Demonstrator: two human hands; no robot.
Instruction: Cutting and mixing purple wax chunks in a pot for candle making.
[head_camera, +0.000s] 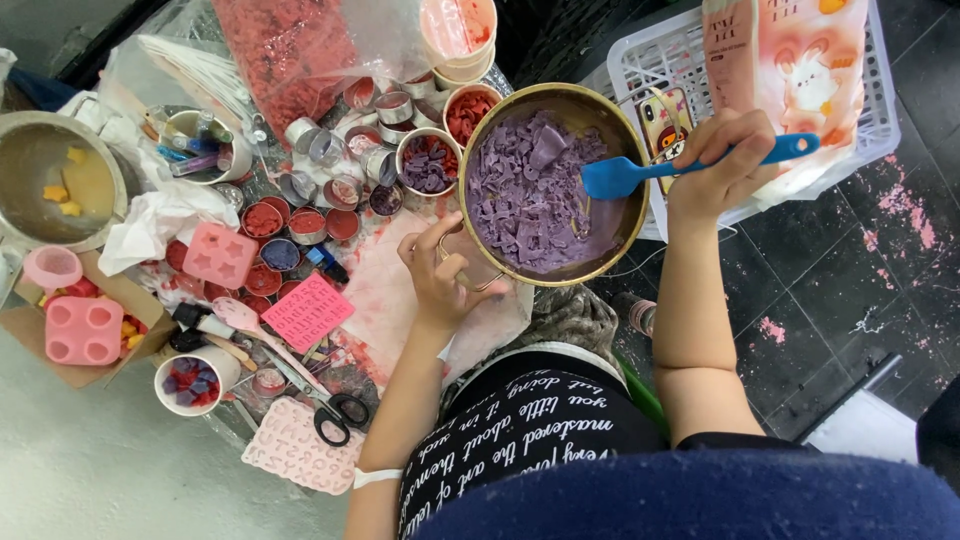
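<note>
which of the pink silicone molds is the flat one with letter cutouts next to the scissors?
The pale pink flat mold at the bottom, touching the scissors. The other pink ones sit higher up: blocky molds and a darker small-grid sheet.

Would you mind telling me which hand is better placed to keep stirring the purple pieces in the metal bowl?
Probably the right hand: it grips the blue spatula, whose blade sits in the purple pieces. The left hand grips the bowl by its rim.

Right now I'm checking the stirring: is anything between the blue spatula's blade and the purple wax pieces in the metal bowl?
Nothing visible. The blue silicone spatula, held in the right hand, has its blade right against the purple wax pieces inside the round metal bowl.
</note>
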